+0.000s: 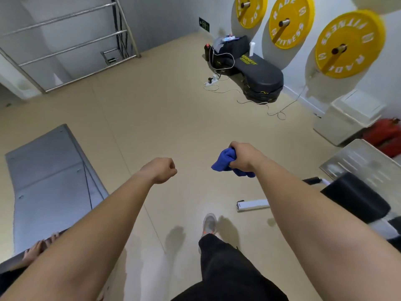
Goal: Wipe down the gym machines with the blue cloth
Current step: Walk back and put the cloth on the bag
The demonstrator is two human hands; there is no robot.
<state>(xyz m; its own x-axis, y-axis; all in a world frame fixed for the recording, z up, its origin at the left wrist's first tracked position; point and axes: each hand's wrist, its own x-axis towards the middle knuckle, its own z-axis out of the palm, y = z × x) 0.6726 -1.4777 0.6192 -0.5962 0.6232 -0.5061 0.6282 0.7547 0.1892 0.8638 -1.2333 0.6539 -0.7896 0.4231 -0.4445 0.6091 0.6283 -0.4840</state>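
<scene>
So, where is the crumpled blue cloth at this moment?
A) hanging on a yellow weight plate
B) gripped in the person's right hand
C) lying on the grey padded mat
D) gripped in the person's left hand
B: the right hand grips the crumpled blue cloth above the beige floor; the left hand is curled and holds nothing.

Beige floor (165,109), grey mat (50,181), black padded bench (260,72), white power strip (211,80)
</scene>
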